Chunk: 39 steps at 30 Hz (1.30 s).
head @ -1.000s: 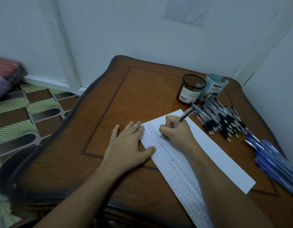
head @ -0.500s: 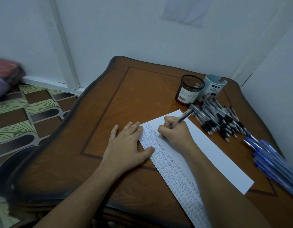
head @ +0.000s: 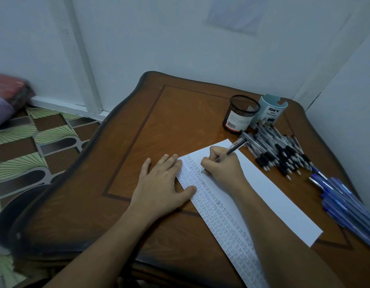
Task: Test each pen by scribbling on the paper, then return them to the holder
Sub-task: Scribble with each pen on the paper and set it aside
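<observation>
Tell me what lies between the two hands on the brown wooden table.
Head view: only the scribble-covered edge of the white paper sheet lies between the flat left hand and the pen-gripping right hand.

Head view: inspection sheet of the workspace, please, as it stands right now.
Surface: wooden table, paper lying diagonally, its left part filled with scribbles.
Job's things: pen in right hand, tip on paper; black pens heaped by mesh holder and cup; blue pens at right edge.
Clutter: nothing seen.
Hands: left hand flat, presses paper's edge; right hand grips pen.
Cables: nothing seen.
Surroundings: white walls, patterned floor, bundle at left.
</observation>
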Available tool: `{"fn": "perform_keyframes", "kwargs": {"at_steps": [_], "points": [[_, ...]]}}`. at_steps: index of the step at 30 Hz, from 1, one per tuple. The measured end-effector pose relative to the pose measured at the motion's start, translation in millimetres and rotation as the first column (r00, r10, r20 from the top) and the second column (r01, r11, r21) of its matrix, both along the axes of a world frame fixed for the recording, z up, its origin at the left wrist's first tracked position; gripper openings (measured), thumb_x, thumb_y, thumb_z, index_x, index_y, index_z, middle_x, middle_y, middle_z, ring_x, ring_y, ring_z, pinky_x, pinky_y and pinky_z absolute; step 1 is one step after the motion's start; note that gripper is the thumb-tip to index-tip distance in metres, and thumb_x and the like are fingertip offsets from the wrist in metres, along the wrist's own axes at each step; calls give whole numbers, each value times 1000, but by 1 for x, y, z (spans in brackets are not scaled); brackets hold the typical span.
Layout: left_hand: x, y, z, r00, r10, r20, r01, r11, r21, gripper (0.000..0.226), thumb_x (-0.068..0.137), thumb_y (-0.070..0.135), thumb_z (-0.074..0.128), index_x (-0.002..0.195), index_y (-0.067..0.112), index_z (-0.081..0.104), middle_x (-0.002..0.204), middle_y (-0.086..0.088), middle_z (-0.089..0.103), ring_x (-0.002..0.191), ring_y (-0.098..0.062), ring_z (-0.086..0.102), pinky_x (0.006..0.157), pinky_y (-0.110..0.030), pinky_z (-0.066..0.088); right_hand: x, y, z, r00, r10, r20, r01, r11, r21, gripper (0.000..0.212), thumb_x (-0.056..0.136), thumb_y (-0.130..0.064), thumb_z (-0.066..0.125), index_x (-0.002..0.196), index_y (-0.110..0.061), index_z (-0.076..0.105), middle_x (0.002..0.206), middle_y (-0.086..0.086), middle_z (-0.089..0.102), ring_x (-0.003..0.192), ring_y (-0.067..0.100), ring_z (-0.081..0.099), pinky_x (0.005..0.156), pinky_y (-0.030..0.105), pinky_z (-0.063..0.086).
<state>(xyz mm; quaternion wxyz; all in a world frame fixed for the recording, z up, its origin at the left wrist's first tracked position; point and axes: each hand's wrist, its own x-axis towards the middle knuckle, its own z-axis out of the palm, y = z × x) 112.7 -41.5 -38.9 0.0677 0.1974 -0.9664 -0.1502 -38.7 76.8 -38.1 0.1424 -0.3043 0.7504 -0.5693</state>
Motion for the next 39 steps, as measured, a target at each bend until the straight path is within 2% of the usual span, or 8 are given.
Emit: {"fn": "perform_keyframes", "kwargs": {"at_steps": [3,8,12,15,22,30,33,39], "points": [[0,1,0,1000,0,-6,0,1000,4,100,67,81,13,152,29,29,162,13,16,149,-5,5,120,-42,-4,-2,0,1,999,11,41,-10,1000,-13,40,72,-7,63,55,-21,30,55,2,29,54,11,58,62,33,38],[0,0,0,1000,1,2,-1,1000,-2,101,66,81,11,152,29,28,162,13,15,149,-4,5,119,-42,-5,-1,-1,1,1000,-5,-3,5,1000,-9,44,78,-5,63,53,-22,30,52,-3,30,49,7,44,60,34,35],[1,0,0,1000,3,-1,-3,1000,4,101,67,81,12,152,29,28,162,13,15,149,-4,5,120,-42,-4,-3,-2,0,998,-29,51,32,998,-55,50,81,1,63,53,-22,30,53,1,30,47,8,49,62,38,43],[-1,1,0,1000,2,2,-2,1000,0,101,67,81,11,152,30,27,162,13,15,149,-4,4,120,-42,-5,-1,-4,-1,998,-40,54,43,998,-53,50,81,-3,65,50,-24,31,49,-5,30,44,5,48,64,41,41],[0,1,0,1000,0,-2,0,1000,3,100,67,80,13,152,30,27,163,13,15,149,-4,4,120,-42,-5,3,-3,2,999,-41,34,43,998,-53,50,77,2,61,54,-23,24,56,0,20,45,7,31,60,37,29],[0,0,-1,1000,-4,-2,4,1000,6,100,68,80,13,153,29,27,163,12,14,149,-4,4,120,-43,-5,1,-2,4,998,-45,35,46,998,-33,44,73,-4,60,57,-20,22,60,8,19,53,15,35,60,36,33],[-1,0,-1,1000,-3,-13,3,1000,8,100,69,80,14,153,28,28,163,12,16,149,-5,5,119,-43,-5,3,-4,3,999,-41,5,41,999,-23,43,73,-5,59,56,-21,23,59,5,21,54,17,31,59,37,30],[1,0,0,1000,-3,8,3,1000,3,98,70,80,14,153,29,25,163,13,13,149,-4,3,120,-43,-6,1,-3,1,999,-22,32,22,1000,-5,40,70,-11,60,55,-20,24,56,3,22,61,22,37,62,39,31]]}}
